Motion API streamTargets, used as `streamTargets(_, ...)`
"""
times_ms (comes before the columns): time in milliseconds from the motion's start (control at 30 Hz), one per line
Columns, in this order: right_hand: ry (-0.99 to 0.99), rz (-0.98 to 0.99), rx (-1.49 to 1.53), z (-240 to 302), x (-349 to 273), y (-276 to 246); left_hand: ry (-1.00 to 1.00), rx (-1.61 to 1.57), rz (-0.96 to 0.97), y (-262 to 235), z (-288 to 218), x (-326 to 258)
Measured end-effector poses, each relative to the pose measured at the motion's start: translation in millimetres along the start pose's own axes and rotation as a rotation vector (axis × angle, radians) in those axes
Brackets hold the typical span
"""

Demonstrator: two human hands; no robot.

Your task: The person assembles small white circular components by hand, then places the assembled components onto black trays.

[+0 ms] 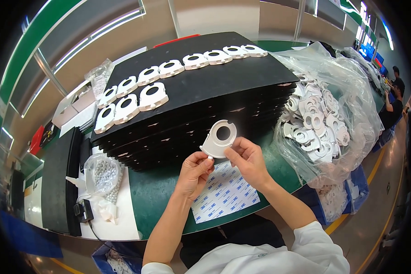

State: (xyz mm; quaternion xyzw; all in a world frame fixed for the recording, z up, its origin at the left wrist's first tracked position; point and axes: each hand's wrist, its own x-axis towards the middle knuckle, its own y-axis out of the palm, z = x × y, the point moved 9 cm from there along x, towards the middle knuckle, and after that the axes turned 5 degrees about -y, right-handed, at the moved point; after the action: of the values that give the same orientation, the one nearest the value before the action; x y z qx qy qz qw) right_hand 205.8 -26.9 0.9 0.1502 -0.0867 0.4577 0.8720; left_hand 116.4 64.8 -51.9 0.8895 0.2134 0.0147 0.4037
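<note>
A flat white plastic part (213, 149) with a large round hole is held up over the table in front of me. My right hand (250, 163) is closed on its lower right edge, thumb on the face. My left hand (194, 175) pinches a small white bead (210, 158) at the part's lower left corner; whether the bead is fixed to it I cannot tell. Under my hands lies a sheet of white paper with blue print (226, 194). Similar white parts (171, 68) stand in two rows on a stack of black boards (205, 84).
To the right, a clear plastic bag (351, 114) bulges with loose white parts (313, 118). At the left, a bag of small grey-white beads (106, 173) sits near a black adapter (83, 211) with a cable. Blue bins (357, 189) stand below the green table (157, 201). People work farther right.
</note>
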Motion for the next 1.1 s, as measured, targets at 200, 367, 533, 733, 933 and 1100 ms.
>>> streamTargets(200, -0.113, 0.026, -0.164, 32.2, 3.6, 8.5, 0.007, -0.033, 0.088, 2.2, 2.0, 4.0)
streamTargets(367, -0.581, -0.023, -0.423, 128.3, 37.6, 32.0, -0.007, -0.078, 0.086, 9.2, -2.9, -0.2)
streamTargets(533, -0.396, 0.060, -0.588, 143.2, 113.1, 42.7, 0.002, -0.037, 0.063, 8.7, -4.7, 0.3)
streamTargets(733, 0.087, 0.375, -0.674, 97.7, 162.0, 55.6, -0.024, -0.053, 0.046, 5.7, -2.5, 1.2)
streamTargets(933, -0.162, 0.157, -0.680, 148.1, 138.5, 16.2, 0.051, -0.056, 0.031, 6.8, -15.7, -1.4)
streamTargets(1100, -0.574, -0.221, -0.804, 219.7, 73.4, -77.6, 0.637, 0.342, -0.189, 8.7, -107.4, -44.7)
